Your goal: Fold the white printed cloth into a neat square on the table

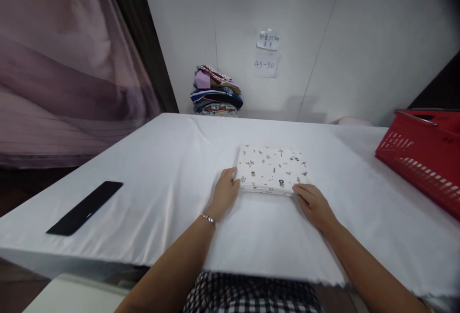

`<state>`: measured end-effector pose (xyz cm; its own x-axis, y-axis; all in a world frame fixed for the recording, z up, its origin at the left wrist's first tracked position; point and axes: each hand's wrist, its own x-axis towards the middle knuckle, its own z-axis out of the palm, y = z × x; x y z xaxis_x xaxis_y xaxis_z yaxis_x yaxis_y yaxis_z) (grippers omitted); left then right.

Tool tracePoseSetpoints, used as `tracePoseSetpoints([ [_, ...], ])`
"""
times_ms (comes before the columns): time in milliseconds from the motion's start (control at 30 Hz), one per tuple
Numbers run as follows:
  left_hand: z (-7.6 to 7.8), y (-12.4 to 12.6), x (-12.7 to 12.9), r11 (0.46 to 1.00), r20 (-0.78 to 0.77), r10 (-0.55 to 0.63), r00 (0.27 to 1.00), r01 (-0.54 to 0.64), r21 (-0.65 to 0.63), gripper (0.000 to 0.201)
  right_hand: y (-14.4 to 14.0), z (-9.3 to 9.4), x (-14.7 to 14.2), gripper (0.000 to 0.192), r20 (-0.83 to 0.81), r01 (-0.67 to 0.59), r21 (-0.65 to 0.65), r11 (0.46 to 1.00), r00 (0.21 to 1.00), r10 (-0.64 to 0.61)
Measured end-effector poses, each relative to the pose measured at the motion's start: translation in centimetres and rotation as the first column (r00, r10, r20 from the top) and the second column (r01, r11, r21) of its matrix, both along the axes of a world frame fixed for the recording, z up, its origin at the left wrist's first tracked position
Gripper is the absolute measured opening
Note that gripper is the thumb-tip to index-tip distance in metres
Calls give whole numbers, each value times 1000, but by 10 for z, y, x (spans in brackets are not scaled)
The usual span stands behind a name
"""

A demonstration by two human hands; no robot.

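Observation:
A white cloth printed with small plants and figures lies on the table, folded into a flat, layered rectangle. At its near left corner, my left hand has its fingers closed on the edge, and a silver bracelet circles that wrist. My right hand grips the near right corner, with the fingertips on top and the thumb at the front edge. The undersides of the folded layers are hidden.
White fabric covers the table. A long black flat object lies at the left. On the right stands a red plastic basket. Beyond the far edge is a stack of folded clothes, near paper notes on the wall.

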<state>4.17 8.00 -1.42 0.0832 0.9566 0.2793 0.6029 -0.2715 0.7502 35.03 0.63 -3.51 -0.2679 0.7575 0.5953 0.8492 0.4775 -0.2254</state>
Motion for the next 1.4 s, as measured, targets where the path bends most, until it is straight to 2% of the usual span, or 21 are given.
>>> tracePoseSetpoints([
  [67, 2, -5, 0, 983, -129, -47, 991, 69, 172, 35, -1, 1, -1, 30, -2, 5, -3, 1000, 1000, -5],
  [133, 6, -9, 0, 946, -241, -114, 964, 180, 270, 32, -2, 2, -2, 31, 7, 2, -6, 1000, 1000, -2],
  [233, 12, -13, -1, 877, -414, -263, 872, 394, 273, 34, -4, 1, 2, 36, 68, -6, 6, 1000, 998, 5],
  [300, 13, -14, -2, 853, -494, -316, 810, 471, 225, 41, -5, -1, 8, 40, 118, 22, 26, 999, 993, -25],
  [400, 12, -11, -4, 863, -562, -307, 768, 473, 176, 54, -5, -3, 19, 44, 176, 55, 29, 998, 983, -59],
  [600, 13, -2, -7, 857, -675, -272, 686, 491, 155, 72, -3, 3, 30, 52, 286, 23, -8, 1000, 958, -19],
  [833, 15, 6, 0, 856, -733, -267, 625, 503, 117, 77, 4, 16, 27, 46, 342, -1, 12, 1000, 940, -3],
  [967, 15, 9, 6, 846, -730, -270, 628, 516, 131, 74, 8, 22, 23, 43, 351, -41, 32, 999, 936, 27],
  [1200, 8, 12, 5, 817, -680, -244, 692, 525, 240, 66, 15, 22, 23, 42, 372, -104, 51, 993, 925, 78],
  [1400, 8, 16, 5, 779, -679, -259, 687, 564, 273, 60, 18, 20, 28, 47, 353, -107, 35, 994, 931, 88],
])
